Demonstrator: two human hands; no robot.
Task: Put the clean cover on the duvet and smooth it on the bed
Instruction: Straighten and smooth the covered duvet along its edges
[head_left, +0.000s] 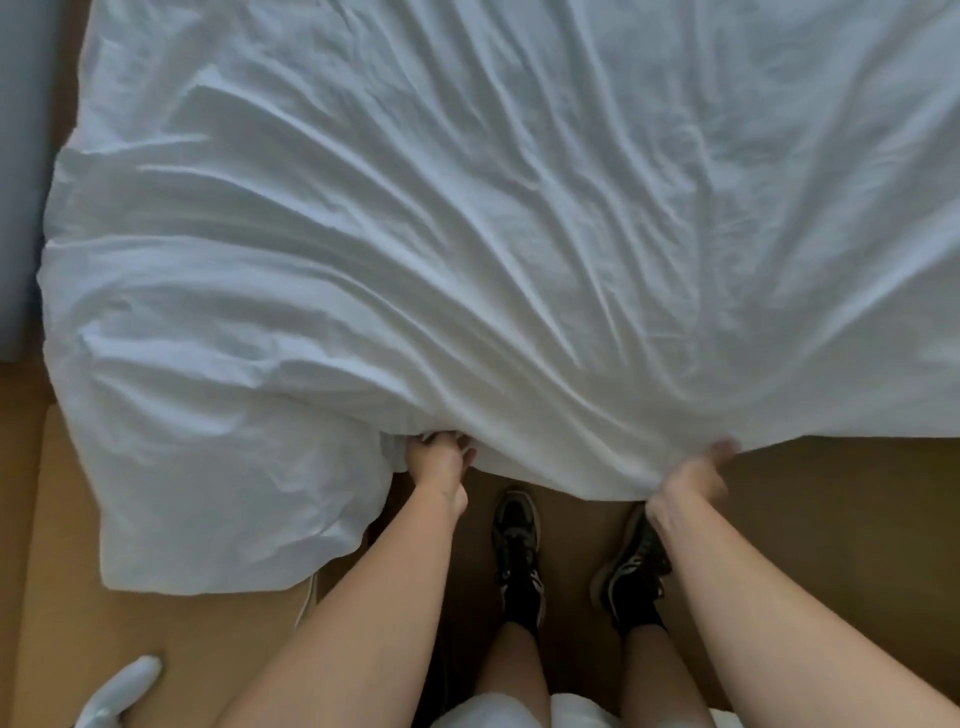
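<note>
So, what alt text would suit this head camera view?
The left hand and right hand grip the near edge of a wrinkled white duvet cover spread out ahead; black shoes stand on brown floor.

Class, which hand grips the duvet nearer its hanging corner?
The left hand; the duvet corner droops right beside it, while the right hand holds farther along.

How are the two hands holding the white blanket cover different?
The left hand clutches a bunched wad of the white cover; the right hand holds a flatter stretch of its edge. The left hand looks sharp, the right hand blurry. Both grip the same near edge.
</note>
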